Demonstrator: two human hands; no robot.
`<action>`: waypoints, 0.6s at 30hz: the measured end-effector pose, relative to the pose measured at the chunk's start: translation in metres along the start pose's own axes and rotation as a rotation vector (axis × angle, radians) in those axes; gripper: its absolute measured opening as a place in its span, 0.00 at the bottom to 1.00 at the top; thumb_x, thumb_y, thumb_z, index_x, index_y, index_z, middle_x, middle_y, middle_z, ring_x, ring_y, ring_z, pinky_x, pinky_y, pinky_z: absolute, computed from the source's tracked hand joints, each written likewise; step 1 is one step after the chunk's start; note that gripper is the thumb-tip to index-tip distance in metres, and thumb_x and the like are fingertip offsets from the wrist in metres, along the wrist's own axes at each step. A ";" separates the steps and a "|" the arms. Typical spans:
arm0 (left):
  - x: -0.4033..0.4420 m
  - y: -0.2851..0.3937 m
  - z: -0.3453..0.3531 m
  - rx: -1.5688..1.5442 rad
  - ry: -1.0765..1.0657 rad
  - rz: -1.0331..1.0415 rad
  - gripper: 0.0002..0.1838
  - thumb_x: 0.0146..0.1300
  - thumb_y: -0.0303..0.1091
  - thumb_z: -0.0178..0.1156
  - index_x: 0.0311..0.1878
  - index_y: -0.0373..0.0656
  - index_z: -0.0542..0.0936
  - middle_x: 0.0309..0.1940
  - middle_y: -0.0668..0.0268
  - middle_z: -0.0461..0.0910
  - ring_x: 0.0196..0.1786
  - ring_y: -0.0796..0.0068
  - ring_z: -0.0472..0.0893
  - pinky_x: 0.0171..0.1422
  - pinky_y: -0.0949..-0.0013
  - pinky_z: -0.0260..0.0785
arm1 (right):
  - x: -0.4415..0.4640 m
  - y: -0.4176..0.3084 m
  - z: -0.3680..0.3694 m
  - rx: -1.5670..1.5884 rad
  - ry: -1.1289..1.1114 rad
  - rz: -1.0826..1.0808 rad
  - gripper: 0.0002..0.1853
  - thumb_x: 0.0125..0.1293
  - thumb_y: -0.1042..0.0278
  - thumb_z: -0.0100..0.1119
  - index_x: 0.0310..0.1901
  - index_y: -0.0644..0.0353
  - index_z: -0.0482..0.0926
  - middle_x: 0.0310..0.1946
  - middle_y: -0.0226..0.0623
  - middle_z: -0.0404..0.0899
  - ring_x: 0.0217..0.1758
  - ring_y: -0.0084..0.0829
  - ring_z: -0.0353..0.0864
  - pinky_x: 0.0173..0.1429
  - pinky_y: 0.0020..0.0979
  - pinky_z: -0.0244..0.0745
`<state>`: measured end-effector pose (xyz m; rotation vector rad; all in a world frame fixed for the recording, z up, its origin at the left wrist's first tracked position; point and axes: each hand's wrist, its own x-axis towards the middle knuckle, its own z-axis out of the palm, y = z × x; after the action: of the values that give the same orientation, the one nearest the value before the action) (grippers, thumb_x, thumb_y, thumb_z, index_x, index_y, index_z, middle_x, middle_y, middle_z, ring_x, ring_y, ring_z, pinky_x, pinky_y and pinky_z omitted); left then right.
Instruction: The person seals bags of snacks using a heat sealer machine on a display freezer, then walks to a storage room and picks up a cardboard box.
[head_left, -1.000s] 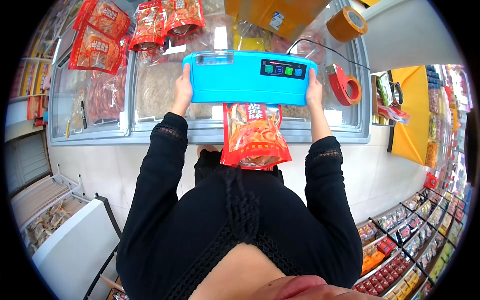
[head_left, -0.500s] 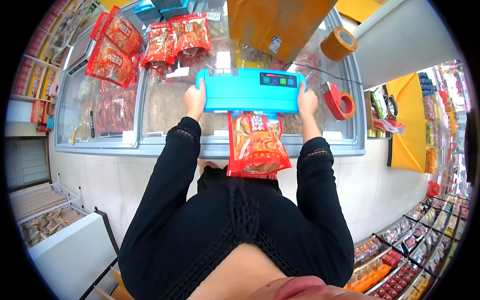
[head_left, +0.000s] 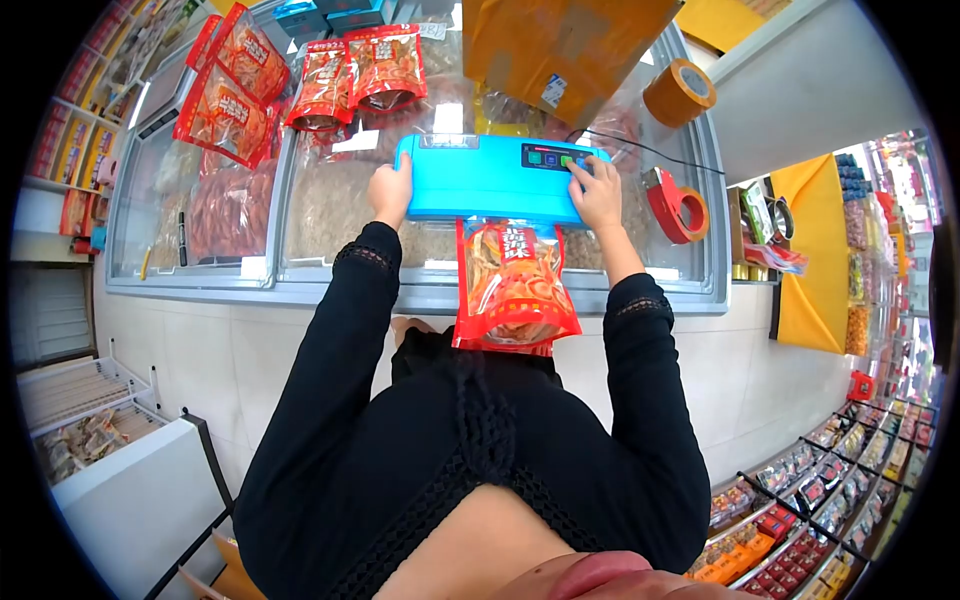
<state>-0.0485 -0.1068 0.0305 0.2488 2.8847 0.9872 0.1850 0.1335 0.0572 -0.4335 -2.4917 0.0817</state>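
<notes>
A bright blue vacuum sealer (head_left: 480, 182) lies across the glass lid, its small button panel (head_left: 553, 158) at the right end. From under its front edge hangs a red snack pouch (head_left: 515, 285) with a clear window, reaching past the counter's edge towards my body. My left hand (head_left: 390, 190) grips the sealer's left end, thumb on top. My right hand (head_left: 600, 192) rests over the sealer's right end with fingers apart, one fingertip at the green button. Whether that button is pressed down I cannot tell.
Filled red pouches (head_left: 385, 68) stand at the back left of the glass-topped freezer (head_left: 430, 292). A cardboard box (head_left: 560, 50), a tape roll (head_left: 680, 92) and a red tape dispenser (head_left: 677, 206) are to the right. A black cord (head_left: 650, 147) runs behind the sealer.
My right hand has let go of the sealer's right end and shifted inward onto the button panel. My left hand keeps its grip; the sealer and pouch stay in place.
</notes>
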 end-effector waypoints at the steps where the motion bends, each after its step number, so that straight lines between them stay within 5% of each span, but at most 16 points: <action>1: -0.001 0.001 0.000 0.001 -0.001 -0.002 0.30 0.53 0.57 0.44 0.25 0.33 0.78 0.26 0.45 0.76 0.34 0.48 0.76 0.40 0.54 0.66 | 0.000 -0.001 0.000 0.000 0.005 0.021 0.12 0.46 0.67 0.55 0.36 0.49 0.79 0.39 0.35 0.70 0.44 0.36 0.67 0.48 0.36 0.64; 10: 0.002 -0.003 0.006 0.035 -0.017 -0.002 0.31 0.54 0.57 0.43 0.26 0.34 0.78 0.27 0.45 0.76 0.35 0.48 0.76 0.41 0.54 0.66 | 0.006 -0.006 -0.005 0.028 -0.130 0.099 0.12 0.49 0.62 0.55 0.36 0.51 0.79 0.39 0.34 0.70 0.47 0.34 0.66 0.50 0.35 0.61; 18: 0.001 0.003 0.000 0.077 -0.010 -0.004 0.31 0.54 0.57 0.41 0.28 0.34 0.78 0.28 0.45 0.76 0.36 0.47 0.76 0.42 0.54 0.66 | 0.000 -0.005 0.005 0.028 -0.029 0.053 0.11 0.49 0.63 0.54 0.35 0.53 0.79 0.39 0.34 0.72 0.46 0.34 0.68 0.48 0.34 0.62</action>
<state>-0.0491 -0.1048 0.0321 0.2526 2.9164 0.8735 0.1805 0.1291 0.0539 -0.4898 -2.5045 0.1447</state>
